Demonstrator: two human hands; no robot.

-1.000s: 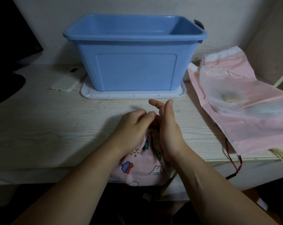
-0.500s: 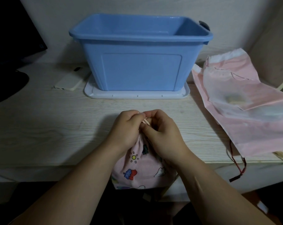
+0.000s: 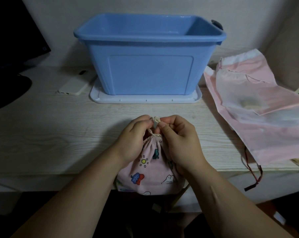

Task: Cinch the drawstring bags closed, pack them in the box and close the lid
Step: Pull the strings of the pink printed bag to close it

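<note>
Bag: small pink printed cloth drawstring bag (image 3: pixel 150 170), lower centre of frame, on the near edge of the pale wood-grain counter (image 3: pixel 50 134). Its bottom overhangs the edge and its neck is gathered into tight pleats.
Cord: cream cotton cord (image 3: pixel 156 119) rises from the neck, with a small loop showing between the two hands.
Left hand (image 3: pixel 135 140): fingers curled, gripping a strand of cord just above the neck.
Right hand (image 3: pixel 178 140): thumb and forefinger pinch the loop; the other fingers are folded in.
Box: open blue plastic box (image 3: pixel 150 73), upper centre, standing on its flat white lid (image 3: pixel 145 101).
Other bags: flat pale pink drawstring bags (image 3: pixel 265 134) on the right, with a translucent white bag (image 3: pixel 239 93) lying on top. A dark red cord (image 3: pixel 253 170) dangles over the counter edge.
Step (judged): finishing the cinch on the first bag; packing not begun.
Risk: the bag sits half off the counter, so letting go of the cord could drop it.
Risk: an uneven pull may leave the neck loose, and it could reopen when dropped into the box.
Risk: the lid is pinned under the box, so the box must be lifted before closing.
Risk: the dangling red cord could snag a passing forearm.
</note>
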